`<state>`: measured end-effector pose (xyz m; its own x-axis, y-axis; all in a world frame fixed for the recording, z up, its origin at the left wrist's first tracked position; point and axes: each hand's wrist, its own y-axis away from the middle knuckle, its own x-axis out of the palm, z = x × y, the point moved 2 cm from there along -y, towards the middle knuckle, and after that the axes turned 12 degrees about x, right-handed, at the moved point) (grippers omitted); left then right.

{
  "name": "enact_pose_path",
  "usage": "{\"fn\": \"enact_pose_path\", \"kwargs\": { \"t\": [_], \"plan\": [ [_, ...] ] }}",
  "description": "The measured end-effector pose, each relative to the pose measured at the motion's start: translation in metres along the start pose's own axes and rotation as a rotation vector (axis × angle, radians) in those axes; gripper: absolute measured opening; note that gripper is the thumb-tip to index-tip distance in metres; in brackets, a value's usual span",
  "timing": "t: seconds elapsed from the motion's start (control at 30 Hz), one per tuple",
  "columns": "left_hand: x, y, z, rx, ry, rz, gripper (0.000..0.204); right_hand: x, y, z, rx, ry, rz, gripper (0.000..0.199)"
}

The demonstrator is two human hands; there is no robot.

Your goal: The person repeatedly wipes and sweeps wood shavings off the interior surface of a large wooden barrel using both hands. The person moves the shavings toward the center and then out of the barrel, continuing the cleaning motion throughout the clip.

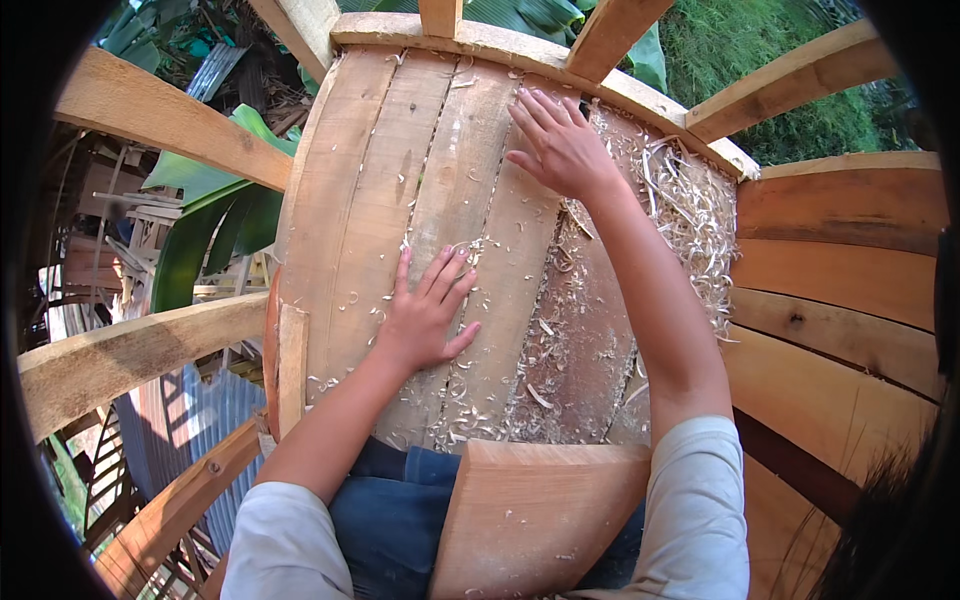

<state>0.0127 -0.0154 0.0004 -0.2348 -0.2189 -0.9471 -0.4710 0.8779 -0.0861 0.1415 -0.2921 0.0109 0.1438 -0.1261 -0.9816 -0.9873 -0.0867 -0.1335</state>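
Note:
My left hand (425, 315) lies flat, fingers spread, on the curved floor of wooden planks (350, 190) in front of me. My right hand (560, 145) reaches further ahead with its palm down and fingers spread on the same planks, right beside a heap of pale wood shavings (690, 210). Thin curls of shavings (470, 380) are scattered between the two hands. Neither hand holds anything. A loose light board (530, 510) rests across my lap over my blue trousers.
Curved wooden ribs (150, 115) rise at the left and far side, with open gaps between them. Side planking (840, 300) closes the right. Green leaves (210, 215) and corrugated metal sheets (195, 420) show below through the gaps.

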Motion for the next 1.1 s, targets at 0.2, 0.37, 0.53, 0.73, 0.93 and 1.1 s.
{"fn": "enact_pose_path", "kwargs": {
  "t": [0.2, 0.37, 0.53, 0.73, 0.93, 1.1],
  "plan": [
    [-0.014, 0.004, 0.005, -0.007, -0.015, 0.024, 0.066, 0.000, 0.004, -0.013, 0.222, -0.037, 0.187, 0.077],
    [-0.004, 0.000, -0.003, -0.010, 0.024, -0.014, 0.067, -0.021, 0.016, -0.041, 0.320, -0.049, 0.237, 0.069],
    [-0.006, -0.003, -0.004, 0.006, 0.014, -0.006, 0.066, -0.005, 0.010, -0.050, 0.456, -0.142, -0.063, 0.062],
    [-0.007, 0.000, -0.002, -0.008, -0.012, -0.013, 0.065, -0.009, 0.010, -0.047, 0.450, -0.536, -0.057, 0.063],
    [-0.006, 0.000, -0.001, -0.010, -0.002, -0.021, 0.064, -0.009, 0.042, -0.048, 0.221, -0.538, 0.060, 0.067],
    [-0.007, 0.001, -0.001, -0.019, -0.011, -0.018, 0.063, -0.029, 0.053, -0.051, 0.516, -0.874, 0.077, 0.069]
  ]
}}
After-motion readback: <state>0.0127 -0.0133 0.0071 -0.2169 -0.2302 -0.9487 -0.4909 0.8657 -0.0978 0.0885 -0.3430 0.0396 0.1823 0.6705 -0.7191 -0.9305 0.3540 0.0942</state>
